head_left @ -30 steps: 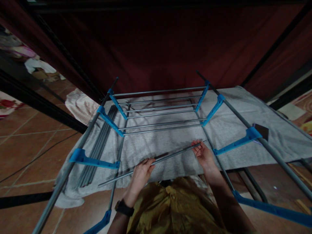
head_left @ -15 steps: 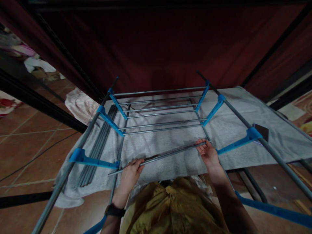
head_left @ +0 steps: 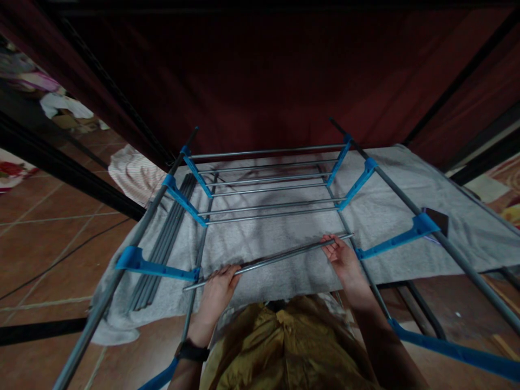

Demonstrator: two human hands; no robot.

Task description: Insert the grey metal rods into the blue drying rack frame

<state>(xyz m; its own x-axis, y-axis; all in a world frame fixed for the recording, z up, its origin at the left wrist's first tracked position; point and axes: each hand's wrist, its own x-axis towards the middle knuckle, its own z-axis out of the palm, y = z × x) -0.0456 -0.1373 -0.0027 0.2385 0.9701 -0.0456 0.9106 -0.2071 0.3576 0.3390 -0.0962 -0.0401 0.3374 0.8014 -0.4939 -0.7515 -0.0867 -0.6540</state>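
Observation:
A thin grey metal rod (head_left: 280, 257) slants across in front of me, its right end farther from me than its left. My left hand (head_left: 218, 288) is closed around it near the left end, fingers over the top. Close to the other end, the fingers of my right hand (head_left: 340, 257) hold it from beneath, and the tip sticks out past them. The rod lies between a left blue bracket (head_left: 158, 268) and a right blue bracket (head_left: 400, 242) of a tube rack. Farther back, several crossbars (head_left: 272, 206) join other blue brackets.
Several loose grey tubes (head_left: 164, 249) lie on the grey cloth (head_left: 264, 238) at left. Long side tubes (head_left: 406, 197) flank both my arms. A dark flat object (head_left: 436, 219) rests by the right tube. Behind stands a dark red fabric wall (head_left: 268, 81); tiled floor (head_left: 52, 254) shows at left.
My right hand has moved a little left along the rod, so more of its right tip shows. The rod has shifted slightly right; my left hand stays nearly in place.

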